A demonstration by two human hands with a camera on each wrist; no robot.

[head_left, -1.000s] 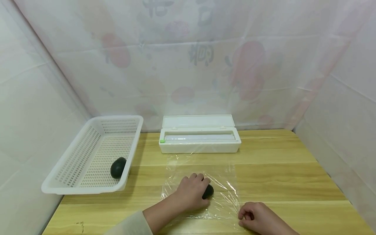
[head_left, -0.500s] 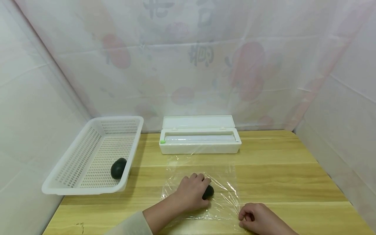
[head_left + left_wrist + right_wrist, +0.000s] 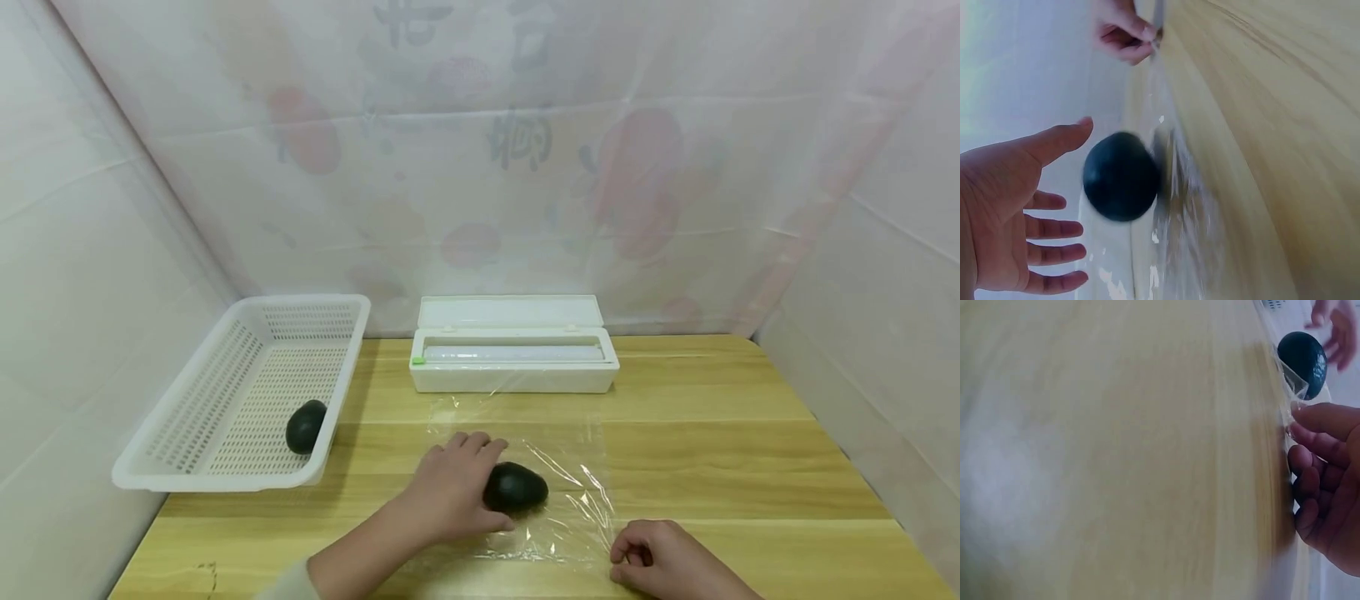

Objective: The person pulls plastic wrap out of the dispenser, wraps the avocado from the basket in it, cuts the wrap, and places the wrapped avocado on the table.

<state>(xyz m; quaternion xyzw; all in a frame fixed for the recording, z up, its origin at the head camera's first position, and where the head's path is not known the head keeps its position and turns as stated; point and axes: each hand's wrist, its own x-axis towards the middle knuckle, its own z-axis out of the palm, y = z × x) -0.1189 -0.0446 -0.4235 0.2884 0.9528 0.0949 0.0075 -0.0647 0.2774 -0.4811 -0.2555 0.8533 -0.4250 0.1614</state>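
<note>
- A dark green, smooth, egg-shaped fruit [image 3: 516,488] lies on a clear, crinkled sheet of plastic film [image 3: 562,533], its narrower end pointing right.
- The left hand [image 3: 453,483] is just left of the fruit, fingers extended and thumb spread wide; the left wrist view shows a gap between hand and fruit, so it holds nothing.
- The right hand [image 3: 660,550] pinches the film's near right corner between thumb and forefinger, its other fingers curled in.
- The film runs back to a long white plastic box [image 3: 514,380] with its lid [image 3: 510,312] raised, a pale roll [image 3: 514,353] inside and a small green tab [image 3: 417,361] at its left end.
- Left of these, a white perforated plastic basket [image 3: 217,482] contains a second dark green fruit [image 3: 305,427] against its right wall.
- Underneath is a yellowish wood-grain table [image 3: 712,458]; behind hangs a pale, faintly printed sheet [image 3: 465,183].
</note>
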